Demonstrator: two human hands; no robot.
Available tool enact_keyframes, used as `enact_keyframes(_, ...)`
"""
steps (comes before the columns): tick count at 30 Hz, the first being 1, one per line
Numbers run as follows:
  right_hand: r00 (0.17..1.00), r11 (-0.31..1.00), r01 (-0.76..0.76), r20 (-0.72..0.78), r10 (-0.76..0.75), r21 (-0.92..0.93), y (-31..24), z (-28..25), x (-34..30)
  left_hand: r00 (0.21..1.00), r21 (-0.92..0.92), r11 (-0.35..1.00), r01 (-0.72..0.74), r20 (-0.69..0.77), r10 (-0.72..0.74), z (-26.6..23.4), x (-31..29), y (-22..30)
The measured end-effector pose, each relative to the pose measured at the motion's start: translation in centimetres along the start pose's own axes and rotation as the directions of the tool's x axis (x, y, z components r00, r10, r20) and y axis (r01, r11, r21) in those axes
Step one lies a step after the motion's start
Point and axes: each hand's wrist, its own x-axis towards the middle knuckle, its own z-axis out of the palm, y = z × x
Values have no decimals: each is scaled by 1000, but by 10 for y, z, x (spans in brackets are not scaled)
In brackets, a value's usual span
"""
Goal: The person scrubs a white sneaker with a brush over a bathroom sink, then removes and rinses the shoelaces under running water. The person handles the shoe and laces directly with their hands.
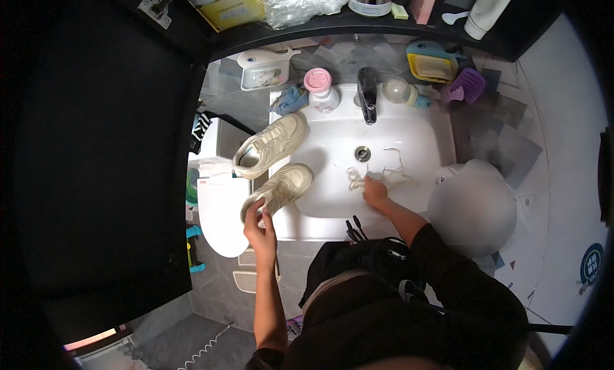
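Observation:
Two cream sneakers lie side by side over the left rim of the white sink [409, 124]. The farther sneaker [274, 143] has its toe toward the back. At the heel and opening of the nearer sneaker [289, 184], my left hand [259, 229] grips with thumb and fingers on its edge. That sneaker's eyelets look unlaced. Down in the basin, my right hand [375, 192] is closed on a bunch of cream shoelaces [355, 179]. Loose lace ends trail across the basin to the right, near the drain [362, 154].
A black faucet [367, 95] rises behind the basin, beside a pink-topped pump bottle [321, 92] and a blue cloth [289, 100]. Overhead runs a dark shelf [307, 39]. The toilet [222, 210] stands left; a blurred pale round shape [472, 207] is at right.

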Motion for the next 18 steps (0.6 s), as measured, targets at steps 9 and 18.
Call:
enact_keyframes(9,953,861,76,216,-211,503,-37,-132,11,913,-250,967,41,403,65,98,37,3)
enact_keyframes(18,935,415,123,35,-352,901,-89,-262,-24,580,-453,844,286,783,224,165,39,45)
